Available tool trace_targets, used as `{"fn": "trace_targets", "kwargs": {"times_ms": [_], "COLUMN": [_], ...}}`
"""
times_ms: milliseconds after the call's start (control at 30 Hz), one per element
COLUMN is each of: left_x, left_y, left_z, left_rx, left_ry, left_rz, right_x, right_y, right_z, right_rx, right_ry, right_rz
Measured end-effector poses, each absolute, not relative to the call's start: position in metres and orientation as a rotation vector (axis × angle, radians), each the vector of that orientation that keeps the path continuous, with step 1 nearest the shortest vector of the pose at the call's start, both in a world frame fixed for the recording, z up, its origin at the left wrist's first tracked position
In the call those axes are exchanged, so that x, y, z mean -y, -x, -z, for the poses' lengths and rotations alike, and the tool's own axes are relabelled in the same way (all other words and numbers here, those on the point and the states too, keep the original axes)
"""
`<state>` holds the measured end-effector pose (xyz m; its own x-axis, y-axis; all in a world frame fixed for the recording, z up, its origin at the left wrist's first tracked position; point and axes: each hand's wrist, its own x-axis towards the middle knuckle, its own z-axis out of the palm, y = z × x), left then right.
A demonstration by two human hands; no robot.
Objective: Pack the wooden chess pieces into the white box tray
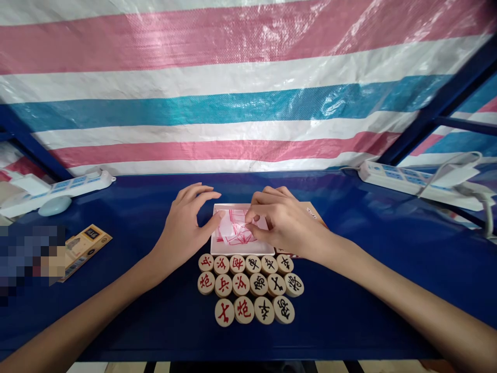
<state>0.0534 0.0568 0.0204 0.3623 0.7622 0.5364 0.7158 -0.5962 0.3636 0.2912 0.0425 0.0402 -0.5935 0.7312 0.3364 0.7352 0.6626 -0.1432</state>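
A white tray (218, 247) lies on the blue table and holds a folded sheet with red lines (234, 232). My left hand (185, 228) rests at the tray's left edge, thumb against the rim, fingers spread and curved above the table. My right hand (282, 220) reaches over the tray's right side and pinches the folded sheet between thumb and fingers. Just in front of the tray lie several round wooden chess pieces (250, 287) with red and black characters, set in three rows.
A white power strip (58, 190) and a pale mouse (55, 205) lie at the far left, a second power strip (411, 181) with cables at the far right. A yellow card packet (83, 248) lies at the left. A striped tarp hangs behind the table.
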Motion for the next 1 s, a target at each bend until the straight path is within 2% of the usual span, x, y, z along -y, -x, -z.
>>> {"fn": "trace_targets", "kwargs": {"times_ms": [567,1000], "left_x": [-0.066,-0.047], "left_y": [-0.051,-0.059], "left_z": [-0.009,-0.034], "left_rx": [-1.329,-1.102], "left_ry": [-2.511,-2.238], "left_rz": [-0.902,-1.216], "right_x": [-0.036,-0.040], "right_y": [-0.292,-0.308], "right_z": [-0.042,-0.060], "right_rx": [2.545,2.283], "right_ry": [1.116,1.079], "right_rz": [0.102,0.021]}}
